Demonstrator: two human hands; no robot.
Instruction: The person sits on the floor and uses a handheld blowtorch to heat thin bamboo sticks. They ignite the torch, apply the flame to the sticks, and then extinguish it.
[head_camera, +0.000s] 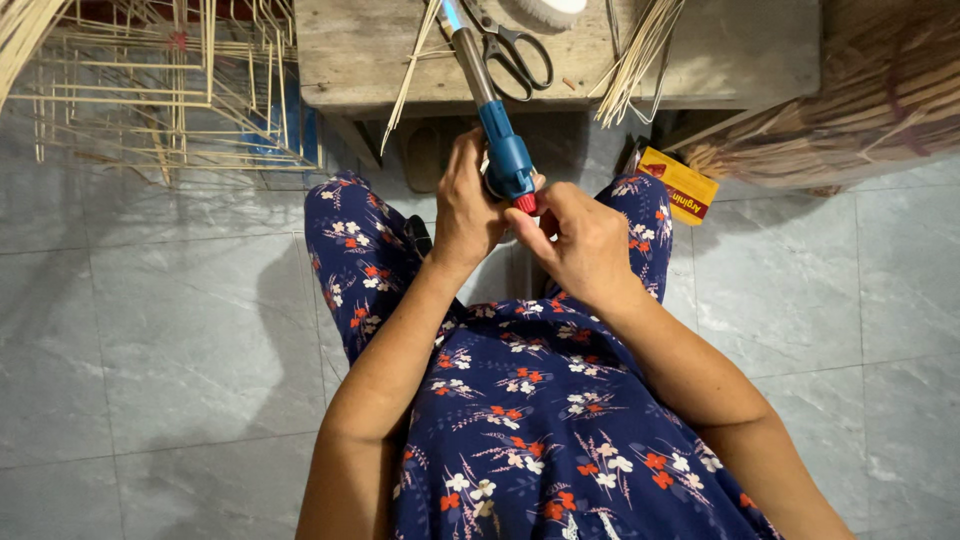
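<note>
Fingers of both hands wrap the blue gas lighter (503, 150): left hand (466, 205) grips its body, right hand (578, 238) pinches the red end. No flame yet, I judge; scissors (515, 50) and bamboo sticks (632, 60) wait at twelve o'clock.

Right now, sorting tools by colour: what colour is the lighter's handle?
Blue, with a red tip; the lighter shows in the head view.

Even, moderately bright indoor light, apparently from above; soft shadows of the person fall left on the glossy floor (150, 330). Focus sharp centrally; corners show slight wide-angle stretching and mild blur.
</note>
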